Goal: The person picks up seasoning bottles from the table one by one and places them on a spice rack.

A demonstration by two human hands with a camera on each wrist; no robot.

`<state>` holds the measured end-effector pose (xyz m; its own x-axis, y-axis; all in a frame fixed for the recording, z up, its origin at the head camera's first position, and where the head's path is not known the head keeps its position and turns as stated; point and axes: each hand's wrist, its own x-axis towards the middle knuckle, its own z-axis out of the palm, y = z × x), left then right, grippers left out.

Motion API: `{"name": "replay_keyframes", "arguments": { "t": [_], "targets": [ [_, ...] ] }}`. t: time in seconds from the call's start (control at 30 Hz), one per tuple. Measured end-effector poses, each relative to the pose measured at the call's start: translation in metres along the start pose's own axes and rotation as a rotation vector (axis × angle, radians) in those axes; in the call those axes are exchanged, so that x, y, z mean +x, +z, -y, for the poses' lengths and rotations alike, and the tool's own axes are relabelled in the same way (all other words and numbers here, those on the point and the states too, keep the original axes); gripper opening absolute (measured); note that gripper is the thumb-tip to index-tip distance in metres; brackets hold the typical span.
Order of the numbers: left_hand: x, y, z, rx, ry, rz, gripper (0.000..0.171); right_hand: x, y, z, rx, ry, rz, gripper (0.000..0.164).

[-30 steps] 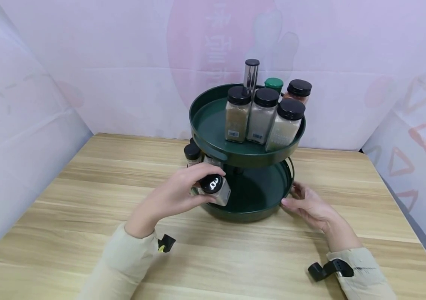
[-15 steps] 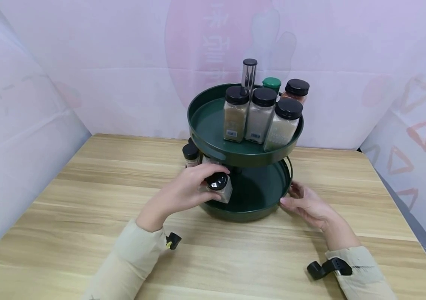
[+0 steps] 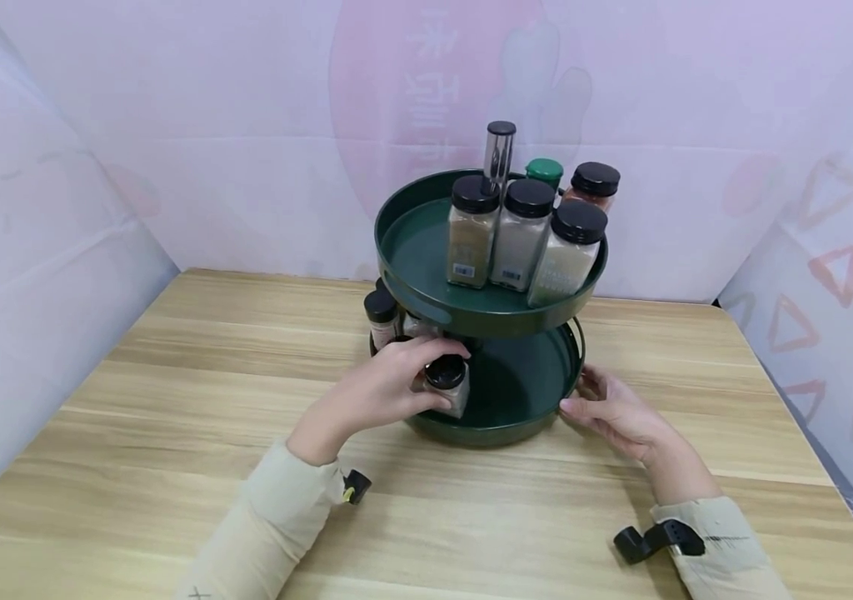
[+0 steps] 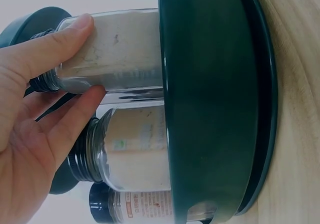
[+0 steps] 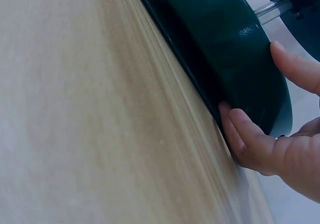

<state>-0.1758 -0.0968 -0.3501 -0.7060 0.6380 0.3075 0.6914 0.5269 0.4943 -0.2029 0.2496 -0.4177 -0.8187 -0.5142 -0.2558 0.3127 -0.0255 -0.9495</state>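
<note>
My left hand (image 3: pixel 381 387) holds a square spice jar (image 3: pixel 451 390) with a black lid between thumb and fingers. In the left wrist view this jar (image 4: pixel 120 52) stands inside the green wall of the lower tray (image 4: pixel 212 94), its base hidden. Another black-lidded spice jar (image 4: pixel 137 149) is close beside it, with a smaller labelled jar (image 4: pixel 142 204) beyond. On the right of the two-tier rack, my right hand (image 3: pixel 617 412) grips the lower tray (image 3: pixel 497 435). The right wrist view shows its thumb (image 5: pixel 292 67) at the rim and fingers low on the tray's side.
Above is the upper tray (image 3: pixel 494 321), bearing several jars, including a clear-bodied spice jar (image 3: pixel 565 258), a green-capped container (image 3: pixel 544 171) and a tall shiny cylinder (image 3: pixel 499 157). The rack stands on a wooden table (image 3: pixel 172 433). A printed sheet (image 3: pixel 246 167) hangs behind.
My left hand has moved a little right with the spice jar, which has gone from tilted to nearly upright in the lower tray. The right hand stays at the tray's side.
</note>
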Motion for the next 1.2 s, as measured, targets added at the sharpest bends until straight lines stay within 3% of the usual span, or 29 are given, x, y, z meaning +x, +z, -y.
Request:
{"name": "replay_keyframes", "arguments": {
  "t": [0.33,0.7,1.2],
  "targets": [
    [0.002,0.011,-0.002,-0.017,-0.050,0.048,0.058,-0.001,-0.002,-0.007,-0.024,-0.003,0.001,0.100],
    [0.009,0.014,-0.001,0.030,-0.028,0.071,0.057,0.002,-0.002,-0.003,-0.020,-0.011,-0.006,0.099],
    [0.009,0.018,-0.002,0.022,-0.038,0.094,0.058,0.003,-0.001,0.001,-0.040,-0.007,-0.013,0.101]
  ]
}}
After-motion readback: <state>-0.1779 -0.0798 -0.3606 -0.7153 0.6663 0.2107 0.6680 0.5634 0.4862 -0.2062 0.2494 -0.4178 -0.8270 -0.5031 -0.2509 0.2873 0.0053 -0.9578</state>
